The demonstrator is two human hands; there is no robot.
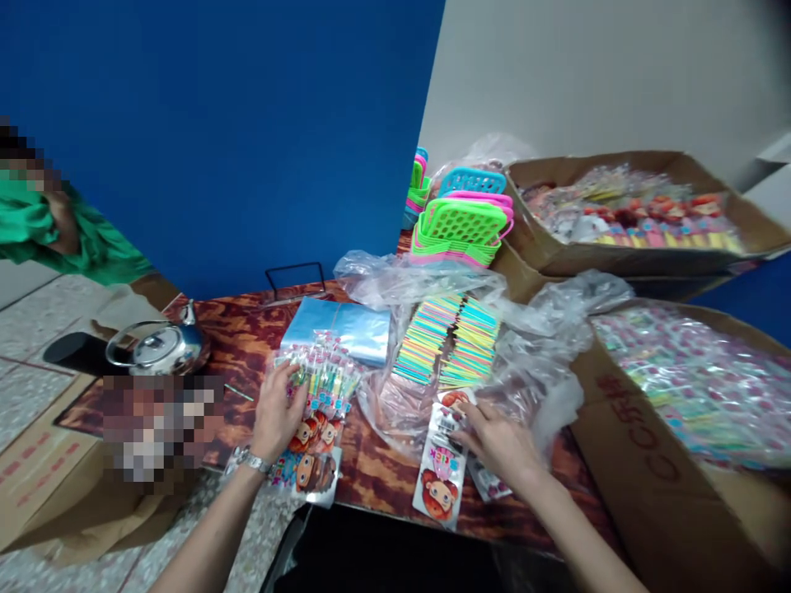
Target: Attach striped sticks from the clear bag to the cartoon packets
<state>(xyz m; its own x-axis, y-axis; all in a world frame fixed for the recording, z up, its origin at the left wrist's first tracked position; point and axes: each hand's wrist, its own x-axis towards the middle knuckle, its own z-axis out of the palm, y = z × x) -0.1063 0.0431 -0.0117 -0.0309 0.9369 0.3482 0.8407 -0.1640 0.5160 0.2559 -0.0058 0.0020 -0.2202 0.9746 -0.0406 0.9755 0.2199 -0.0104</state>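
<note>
Lower centre: my left hand (279, 410) rests on packets (325, 397), my right hand (498, 441) on wrappers (440, 494); whether either grips, I cannot tell. Sticks (423, 339) lie right of centre, presumably for easy reach.

Through the head camera I see a deep blue wall (278, 123) beside a pale grey wall (587, 82), speckled floor tiles (30, 321), and a red-brown patterned table (367, 469).

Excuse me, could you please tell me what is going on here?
The left hand is on a pile of printed packets, and the right hand touches a doll-faced packet on the table. Beyond them, colourful sticks lie on clear plastic, beside a blue stack. An open carton of wrapped goods stands at the right.
</note>
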